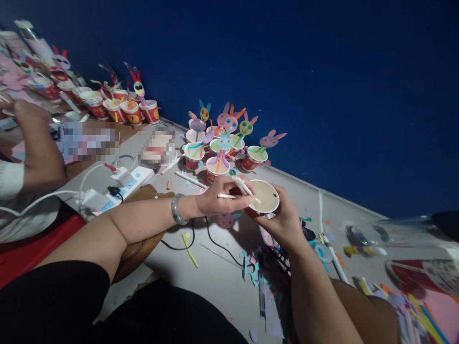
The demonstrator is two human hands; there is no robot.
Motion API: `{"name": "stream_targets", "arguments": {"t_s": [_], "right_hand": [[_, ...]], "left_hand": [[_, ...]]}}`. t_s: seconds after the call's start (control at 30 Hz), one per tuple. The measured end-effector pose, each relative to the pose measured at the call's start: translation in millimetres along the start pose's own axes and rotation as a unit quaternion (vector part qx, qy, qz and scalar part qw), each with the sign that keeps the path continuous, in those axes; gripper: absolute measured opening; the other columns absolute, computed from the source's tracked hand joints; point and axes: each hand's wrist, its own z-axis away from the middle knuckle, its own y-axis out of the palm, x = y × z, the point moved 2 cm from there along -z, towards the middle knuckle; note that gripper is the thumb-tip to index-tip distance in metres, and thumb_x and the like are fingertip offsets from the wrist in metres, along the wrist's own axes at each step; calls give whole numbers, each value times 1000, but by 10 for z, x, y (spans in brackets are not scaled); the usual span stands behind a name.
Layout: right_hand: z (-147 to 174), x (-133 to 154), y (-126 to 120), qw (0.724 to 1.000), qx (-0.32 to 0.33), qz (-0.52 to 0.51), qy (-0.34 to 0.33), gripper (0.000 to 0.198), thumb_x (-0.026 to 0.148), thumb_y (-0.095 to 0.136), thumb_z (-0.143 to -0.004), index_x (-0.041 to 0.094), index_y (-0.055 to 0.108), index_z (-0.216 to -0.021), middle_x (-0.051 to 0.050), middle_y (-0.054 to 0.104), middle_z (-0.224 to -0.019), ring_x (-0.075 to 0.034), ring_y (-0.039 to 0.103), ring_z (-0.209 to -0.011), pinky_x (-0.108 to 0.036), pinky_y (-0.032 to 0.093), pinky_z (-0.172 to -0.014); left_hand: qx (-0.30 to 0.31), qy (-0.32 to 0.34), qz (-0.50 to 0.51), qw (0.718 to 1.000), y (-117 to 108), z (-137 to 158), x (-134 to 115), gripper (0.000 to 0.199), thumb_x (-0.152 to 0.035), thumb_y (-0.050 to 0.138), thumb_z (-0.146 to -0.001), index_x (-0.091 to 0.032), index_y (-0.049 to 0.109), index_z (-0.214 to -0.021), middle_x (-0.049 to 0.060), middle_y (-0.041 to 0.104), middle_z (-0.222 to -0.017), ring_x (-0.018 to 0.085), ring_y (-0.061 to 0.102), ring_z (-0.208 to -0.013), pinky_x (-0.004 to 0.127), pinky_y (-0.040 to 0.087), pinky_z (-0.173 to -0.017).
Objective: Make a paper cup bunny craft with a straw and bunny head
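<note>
My right hand (pixel 284 220) is wrapped around a paper cup (pixel 266 189), white inside, with a small dark spot near its rim. The cup's mouth tilts toward me. At its left edge, my left hand (pixel 223 197) pinches slim white sticks (pixel 242 185), whose exact kind I cannot make out. One end of them reaches over the cup's rim. Just behind my hands stand several red paper cups (pixel 218 167) with colourful paper rabbit figures (pixel 225 140) on bent coloured stems. A pink paper rabbit head (pixel 225 220) lies below my left hand.
A white power strip (pixel 135 180) with plugs and cables lies left. Beyond it, a co-worker's arm (pixel 41 138) rests near more decorated cups (pixel 131 112). Paper scraps (pixel 251 272) and a black pen (pixel 261 286) lie in front. Coloured strips (pixel 419 315) are at lower right; a blue wall (pixel 322 95) rises behind.
</note>
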Motion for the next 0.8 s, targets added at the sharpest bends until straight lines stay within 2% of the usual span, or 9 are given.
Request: {"name": "stream_targets", "arguments": {"t_s": [0.17, 0.27, 0.37, 0.53, 0.67, 0.8], "right_hand": [[13, -3, -10, 1000, -11, 21, 0, 59, 45, 75, -74, 24, 52, -124, -10, 65, -113, -25, 65, -92, -36, 56, -73], [23, -13, -16, 999, -12, 49, -11, 57, 44, 74, -76, 25, 51, -125, -11, 65, -115, -25, 66, -92, -37, 55, -73], [32, -51, -15, 997, -6, 79, -14, 57, 43, 72, -77, 27, 50, -127, -11, 64, -118, -25, 67, -88, -37, 54, -70], [28, -92, -8, 994, -8, 106, -29, 58, 40, 72, -77, 29, 49, -129, -9, 65, -118, -22, 66, -79, -34, 53, -63], [20, -78, -4, 997, -18, 77, -22, 59, 39, 73, -76, 27, 50, -128, -9, 65, -115, -19, 63, -77, -32, 53, -62], [23, -72, -2, 1000, -20, 14, -1, 60, 40, 74, -75, 25, 50, -127, -8, 64, -112, -18, 61, -74, -31, 53, -59]], "left_hand": [[32, -25, -18, 999, -29, 14, 32, 14, -26, 71, -77, -15, 65, -82, 2, 65, -78, 8, 57, -64, 22, 46, -58], [67, -9, -75, 995, -42, 0, 22, 23, -32, 74, -77, -15, 68, -91, 4, 69, -84, 11, 60, -71, 25, 48, -66], [87, 16, -135, 987, -38, -11, -5, 18, -32, 67, -84, -16, 70, -92, 5, 71, -84, 14, 63, -77, 28, 49, -75], [75, 8, -152, 986, -36, 18, 11, 19, -32, 59, -91, -16, 69, -93, 6, 73, -89, 15, 65, -82, 29, 49, -78], [73, 14, -120, 990, -50, 36, 24, 21, -31, 58, -91, -15, 70, -99, 8, 74, -96, 16, 67, -88, 29, 51, -81], [43, 40, -106, 993, -53, 22, -19, 16, -27, 61, -87, -15, 71, -92, 6, 74, -84, 13, 67, -75, 25, 52, -70]]}}
